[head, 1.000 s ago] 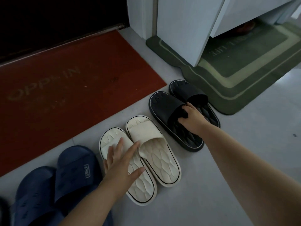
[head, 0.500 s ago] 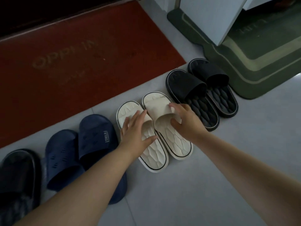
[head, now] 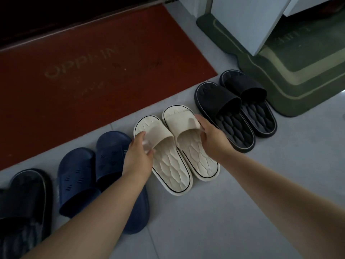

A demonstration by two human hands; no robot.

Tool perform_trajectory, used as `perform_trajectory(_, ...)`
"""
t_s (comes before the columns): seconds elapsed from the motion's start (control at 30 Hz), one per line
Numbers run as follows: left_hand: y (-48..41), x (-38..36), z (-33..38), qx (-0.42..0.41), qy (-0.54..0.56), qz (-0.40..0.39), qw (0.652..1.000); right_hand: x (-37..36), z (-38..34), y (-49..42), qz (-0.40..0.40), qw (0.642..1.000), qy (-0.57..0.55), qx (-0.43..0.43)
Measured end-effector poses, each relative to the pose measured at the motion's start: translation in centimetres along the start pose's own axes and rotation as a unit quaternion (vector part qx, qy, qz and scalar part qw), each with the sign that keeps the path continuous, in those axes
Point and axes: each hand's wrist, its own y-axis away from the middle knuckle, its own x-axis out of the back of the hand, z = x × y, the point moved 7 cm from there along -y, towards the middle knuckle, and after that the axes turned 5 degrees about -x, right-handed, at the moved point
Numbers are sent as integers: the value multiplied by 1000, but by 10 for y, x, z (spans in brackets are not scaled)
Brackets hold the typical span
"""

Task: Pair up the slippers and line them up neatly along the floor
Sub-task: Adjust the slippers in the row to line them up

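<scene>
Nearest to us, our two bare forearms reached out over the grey tiled floor [head: 205,227]. At the near left edge of the floor a single black slipper [head: 22,199] lay partly out of view. Just beside it sat a navy pair, the left navy slipper [head: 78,182] touching the right navy slipper [head: 112,152], whose heel our left forearm crossed.

Our left hand [head: 139,154] held the left cream slipper [head: 171,171] by the outer side of its strap, thumb on top and fingers at the strap's open edge. The fingers were blurred, but it read as a pinch. Our right hand [head: 212,141] curled round the outer side of the strap of the right cream slipper [head: 196,156], fingers along the strap and thumb tucked at its opening. Both cream slippers lay flat on the floor, side by side and touching, toes pointing away from us. The right one sat a little further forward.

Beyond our right hand a black pair [head: 233,120] lay side by side on the floor, toes also away from us. The farther one lay just beside the edge of a green mat [head: 298,85]. A red doormat [head: 93,75] ran along the far side of the row, close to the toes. A white cabinet [head: 248,21] stood over the green mat at the far right.
</scene>
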Motion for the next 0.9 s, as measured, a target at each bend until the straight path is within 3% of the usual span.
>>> perform_trajectory(0.23, -3, 3, -3, 4, -7, -10, 1000, -21, 0, 7, -36, 999, -6, 9)
perform_trajectory(0.9, -1, 3, 1, -10, 24, 12, 1000, -22, 6, 14, -26, 999, 6, 18)
